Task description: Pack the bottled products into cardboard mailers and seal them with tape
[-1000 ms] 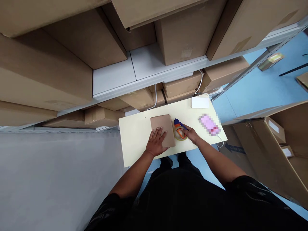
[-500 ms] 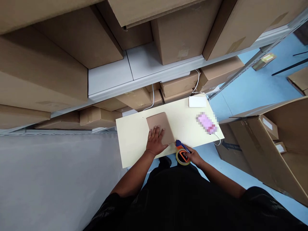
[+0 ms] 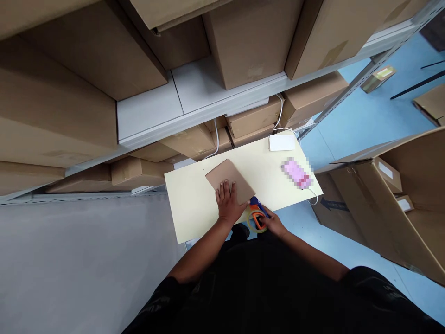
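- At the near edge of the table (image 3: pixel 194 218), the right hand (image 3: pixel 273 223) is curled around a tape dispenser (image 3: pixel 257 217), fingers wrapped on its handle, forearm coming in from the lower right.
- Just to its left, the left hand (image 3: pixel 227 204) lies flat, fingers spread and pointing away from the body, pressing down on a small cardboard box (image 3: pixel 229 181).
- That dispenser shows an orange frame, a blue front piece and a ring of clear tape; it sits at the table's edge, its blue end right at the box's near corner.
- Brown and plain, the box lies turned at an angle under the left palm, well onto the tabletop.
- Farther right of both hands: a pink blurred item (image 3: pixel 295 173), then a white pad (image 3: pixel 282 143) with a cable at the far corner.
- Beyond the table, shelves (image 3: pixel 194 93) stacked with cartons.
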{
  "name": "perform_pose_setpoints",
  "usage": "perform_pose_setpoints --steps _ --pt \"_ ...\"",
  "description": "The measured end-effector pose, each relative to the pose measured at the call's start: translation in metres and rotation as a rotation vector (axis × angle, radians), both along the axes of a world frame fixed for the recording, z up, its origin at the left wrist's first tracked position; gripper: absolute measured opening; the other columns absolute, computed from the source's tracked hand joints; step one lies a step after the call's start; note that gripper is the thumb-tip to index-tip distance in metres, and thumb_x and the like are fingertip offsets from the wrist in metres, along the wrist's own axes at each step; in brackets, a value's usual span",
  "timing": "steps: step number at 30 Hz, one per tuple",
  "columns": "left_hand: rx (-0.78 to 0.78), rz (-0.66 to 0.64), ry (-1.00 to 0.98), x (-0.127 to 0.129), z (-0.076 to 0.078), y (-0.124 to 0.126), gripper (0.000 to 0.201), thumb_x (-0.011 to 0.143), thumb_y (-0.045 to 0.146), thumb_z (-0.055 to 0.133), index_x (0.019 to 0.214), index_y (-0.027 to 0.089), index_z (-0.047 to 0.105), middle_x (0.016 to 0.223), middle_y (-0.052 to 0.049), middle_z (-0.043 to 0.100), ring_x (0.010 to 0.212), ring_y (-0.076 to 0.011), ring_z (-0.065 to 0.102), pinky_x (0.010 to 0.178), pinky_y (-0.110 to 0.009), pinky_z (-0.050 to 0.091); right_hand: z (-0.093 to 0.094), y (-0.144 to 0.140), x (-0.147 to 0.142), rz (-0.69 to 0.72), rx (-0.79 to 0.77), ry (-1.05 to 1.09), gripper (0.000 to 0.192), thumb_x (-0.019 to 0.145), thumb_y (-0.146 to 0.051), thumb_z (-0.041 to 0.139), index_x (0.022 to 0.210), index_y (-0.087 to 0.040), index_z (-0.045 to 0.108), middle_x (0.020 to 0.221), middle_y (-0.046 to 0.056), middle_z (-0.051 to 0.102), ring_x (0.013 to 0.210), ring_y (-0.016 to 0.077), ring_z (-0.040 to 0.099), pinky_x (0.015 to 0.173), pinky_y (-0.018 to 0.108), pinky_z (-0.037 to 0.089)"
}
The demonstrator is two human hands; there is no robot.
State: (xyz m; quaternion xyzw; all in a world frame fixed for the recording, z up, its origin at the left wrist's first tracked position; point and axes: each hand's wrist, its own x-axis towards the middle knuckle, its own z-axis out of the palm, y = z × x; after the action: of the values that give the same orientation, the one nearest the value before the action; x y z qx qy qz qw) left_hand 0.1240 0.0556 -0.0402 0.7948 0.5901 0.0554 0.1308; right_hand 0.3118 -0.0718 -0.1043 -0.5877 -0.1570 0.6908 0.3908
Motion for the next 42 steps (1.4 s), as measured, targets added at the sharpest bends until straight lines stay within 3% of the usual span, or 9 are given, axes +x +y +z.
perform_pose_setpoints --steps 4,7,11,13,16,20,27,35,42 --pt "-0.088 -0.024 0.032 -0.003 0.006 0.006 0.116 0.076 0.076 0.07 0.164 0.013 0.026 0.172 -0.024 0.014 0.159 -0.0457 0.014 0.124 -0.065 0.017 0.0 0.015 0.01 -0.046 0.022 -0.047 0.068 0.066 -0.033 0.078 0.134 -0.03 0.069 0.128 0.002 0.075 0.123 0.0323 0.067 0.112 0.053 0.05" --pt "-0.187 -0.258 0.087 -0.034 0.018 0.026 0.12 0.069 0.074 0.077 0.164 0.02 0.029 0.174 -0.021 0.011 0.159 -0.0456 0.014 0.122 -0.062 0.024 -0.002 0.022 0.021 -0.038 0.025 -0.051 0.065 0.064 -0.028 0.077 0.129 -0.03 0.072 0.126 0.001 0.076 0.122 0.0323 0.067 0.113 0.052 0.049" --pt "-0.286 -0.613 0.187 -0.077 0.035 0.071 0.104 0.074 0.046 0.083 0.163 0.029 0.034 0.175 -0.013 0.014 0.157 -0.0377 0.024 0.122 -0.05 0.031 -0.002 0.04 0.033 -0.007 0.021 -0.077 0.067 0.063 -0.027 0.075 0.13 -0.029 0.072 0.125 0.001 0.076 0.122 0.033 0.067 0.113 0.052 0.05" --pt "-0.27 -0.694 0.216 -0.086 0.04 0.095 0.092 0.077 0.035 0.081 0.16 0.032 0.041 0.173 -0.011 0.025 0.156 -0.0346 0.029 0.125 -0.047 0.027 0.0 0.056 0.037 0.012 0.022 -0.113 0.067 0.063 -0.026 0.074 0.131 -0.028 0.072 0.126 0.001 0.076 0.124 0.0334 0.066 0.112 0.051 0.05" --pt "-0.225 -0.749 0.193 -0.089 0.04 0.121 0.084 0.08 0.035 0.079 0.157 0.038 0.045 0.168 -0.006 0.037 0.159 -0.0324 0.021 0.13 -0.051 0.011 0.002 0.087 0.045 0.041 0.019 -0.151 0.068 0.064 -0.024 0.072 0.132 -0.027 0.071 0.125 0.002 0.076 0.122 0.0337 0.067 0.109 0.051 0.053" --pt "-0.171 -0.715 0.134 -0.089 0.031 0.128 0.075 0.088 0.045 0.072 0.158 0.041 0.042 0.172 -0.002 0.029 0.161 -0.0321 0.017 0.129 -0.054 0.008 0.002 0.136 0.056 0.079 0.034 -0.164 0.068 0.063 -0.02 0.072 0.131 -0.025 0.072 0.122 0.003 0.078 0.118 0.0319 0.069 0.107 0.049 0.055" --pt "-0.059 -0.458 0.115 -0.078 0.011 0.099 0.074 0.093 0.055 0.063 0.161 0.036 0.039 0.174 -0.007 0.022 0.159 -0.0359 0.02 0.127 -0.058 0.01 -0.001 0.182 0.062 0.092 0.011 -0.108 0.065 0.063 -0.018 0.073 0.128 -0.021 0.073 0.116 0.004 0.08 0.112 0.0303 0.071 0.104 0.047 0.056" --pt "-0.058 -0.41 0.12 -0.075 0.009 0.094 0.075 0.092 0.058 0.064 0.16 0.037 0.04 0.173 -0.006 0.024 0.159 -0.0357 0.02 0.127 -0.062 0.003 -0.002 0.171 0.065 0.097 0.042 -0.072 0.066 0.064 -0.022 0.077 0.13 -0.023 0.072 0.12 0.003 0.078 0.118 0.0299 0.07 0.108 0.046 0.054" --pt "-0.067 -0.396 0.109 -0.07 0.008 0.094 0.074 0.093 0.057 0.064 0.16 0.037 0.04 0.172 -0.006 0.026 0.159 -0.0371 0.02 0.124 -0.068 -0.005 0.005 0.123 0.056 0.075 0.026 -0.084 0.073 0.06 -0.02 0.075 0.133 -0.025 0.072 0.123 0.002 0.077 0.122 0.0332 0.067 0.11 0.05 0.051"
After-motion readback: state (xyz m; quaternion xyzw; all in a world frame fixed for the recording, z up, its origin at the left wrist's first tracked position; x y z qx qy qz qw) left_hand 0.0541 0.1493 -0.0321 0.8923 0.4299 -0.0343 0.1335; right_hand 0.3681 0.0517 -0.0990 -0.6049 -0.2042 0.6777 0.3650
